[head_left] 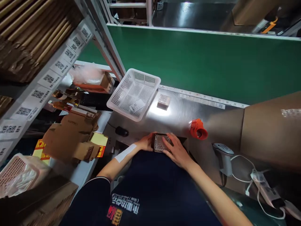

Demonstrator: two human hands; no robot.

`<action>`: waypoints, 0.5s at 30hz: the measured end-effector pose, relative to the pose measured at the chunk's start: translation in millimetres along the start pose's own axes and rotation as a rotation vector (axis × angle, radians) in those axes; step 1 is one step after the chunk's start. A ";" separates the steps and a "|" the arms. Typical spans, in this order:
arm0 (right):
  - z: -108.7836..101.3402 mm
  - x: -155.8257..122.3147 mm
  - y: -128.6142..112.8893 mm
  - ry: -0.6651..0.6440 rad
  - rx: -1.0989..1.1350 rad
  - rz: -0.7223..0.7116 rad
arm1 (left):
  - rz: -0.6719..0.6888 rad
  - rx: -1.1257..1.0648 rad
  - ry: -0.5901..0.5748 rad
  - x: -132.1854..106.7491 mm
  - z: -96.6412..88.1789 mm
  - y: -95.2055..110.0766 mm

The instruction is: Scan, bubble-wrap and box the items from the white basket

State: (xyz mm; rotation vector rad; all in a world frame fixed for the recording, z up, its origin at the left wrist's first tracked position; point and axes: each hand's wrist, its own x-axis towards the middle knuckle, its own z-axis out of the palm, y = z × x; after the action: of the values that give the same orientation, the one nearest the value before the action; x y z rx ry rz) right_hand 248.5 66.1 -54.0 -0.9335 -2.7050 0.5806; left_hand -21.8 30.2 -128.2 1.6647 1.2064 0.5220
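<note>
Close to my body, at the near edge of the steel worktable (pixel 178 116), both hands hold a small dark box wrapped in bubble film (pixel 160 143). My left hand (pixel 147 142) grips its left side with curled fingers. My right hand (pixel 177 150) lies over its right side, fingers pressed on top. A second small bubble-wrapped packet (pixel 163 101) lies further back on the table. A white plastic basket (pixel 134 93) with a paper slip inside stands at the back left.
An orange tape dispenser (pixel 198 129) sits right of my hands, a grey barcode scanner (pixel 223 157) with white cable beyond it. A black mouse (pixel 121 131), folded cardboard boxes (pixel 70 135) and labelled shelving (pixel 44 81) are left. A green conveyor belt (pixel 207 62) runs behind; a large carton (pixel 270 131) stands right.
</note>
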 end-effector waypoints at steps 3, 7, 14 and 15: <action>-15.9 -8.7 -20.9 0.073 0.004 0.198 | 0.002 0.002 -0.022 0.3 -1.3 1.6; -32.1 11.4 -43.7 -0.316 -0.025 0.634 | -0.016 -0.017 -0.025 1.1 -5.7 7.2; -26.2 48.0 -12.1 -0.569 0.378 0.755 | -0.063 -0.016 -0.030 -0.3 -2.8 4.2; -21.5 51.5 -4.6 -0.583 0.449 0.746 | -0.058 -0.020 -0.033 -0.4 -1.6 1.6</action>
State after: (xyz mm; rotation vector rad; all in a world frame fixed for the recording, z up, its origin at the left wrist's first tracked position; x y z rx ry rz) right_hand 213.3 101.5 -28.7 -1.8436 -2.3638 1.7453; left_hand -22.4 30.5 -126.0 1.6105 1.2181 0.4675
